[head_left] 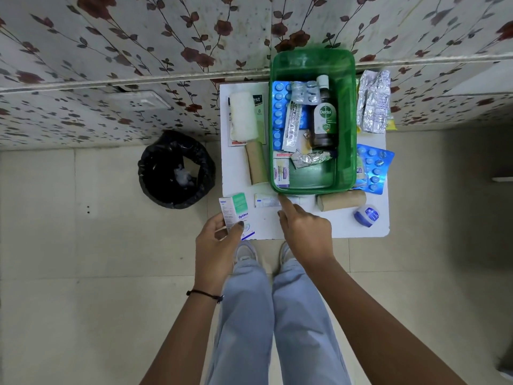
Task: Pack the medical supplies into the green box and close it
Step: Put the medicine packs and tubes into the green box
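Observation:
The green box sits open on a small white table, its lid leaning up against the wall behind. Inside lie a Dettol bottle, blue pill strips, an ointment tube and plaster packs. My left hand grips a white and green Optibex carton at the table's front left corner. My right hand reaches forward, its index finger touching a slim white tube box just before the green box. It holds nothing.
Around the box lie a white gauze roll, two brown bandage rolls, foil strips, a blue blister strip and a small blue-and-white jar. A black bin stands on the floor to the left.

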